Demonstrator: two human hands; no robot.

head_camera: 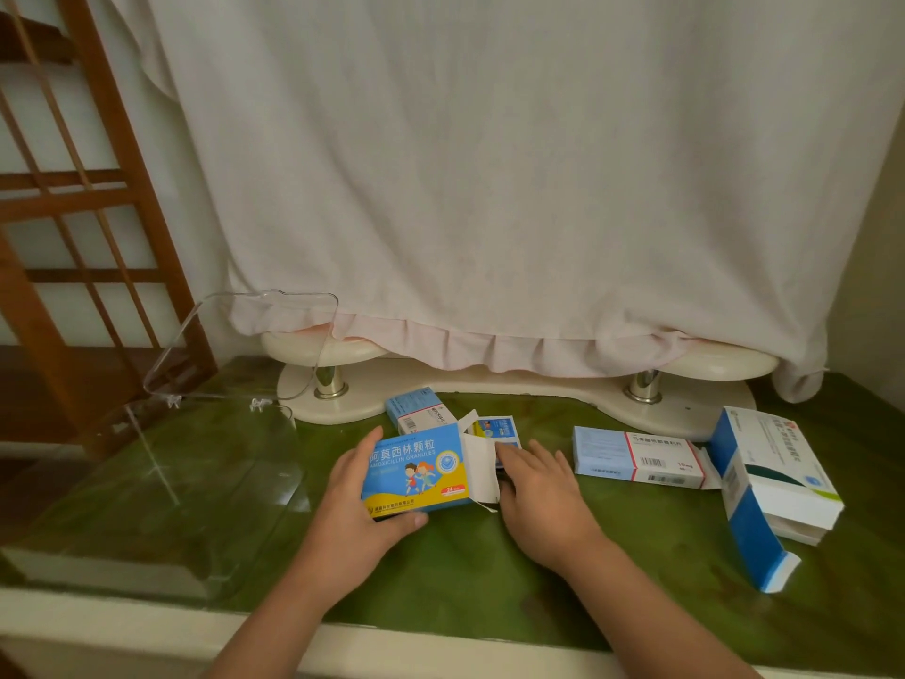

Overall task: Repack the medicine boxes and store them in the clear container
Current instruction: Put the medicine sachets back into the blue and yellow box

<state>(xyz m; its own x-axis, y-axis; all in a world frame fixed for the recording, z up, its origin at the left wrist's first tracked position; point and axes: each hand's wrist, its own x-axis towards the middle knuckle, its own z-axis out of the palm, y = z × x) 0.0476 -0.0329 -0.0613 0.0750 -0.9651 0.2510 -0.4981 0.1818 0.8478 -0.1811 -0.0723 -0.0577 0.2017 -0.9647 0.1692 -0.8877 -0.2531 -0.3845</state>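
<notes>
A clear container, its lid raised, is seen at the left of the green table; a white and blue box with an open flap is set at the right. At the centre a blue and yellow amoxicillin box, its white end flap open, is gripped by the left hand, thumb along its near edge. The right hand is laid unclenched, fingers nearly straight, on the sachets at the box mouth

The left grip holds a blue-and-yellow cardboard medicine box. The right grip lies flat against its open white flap.
</notes>
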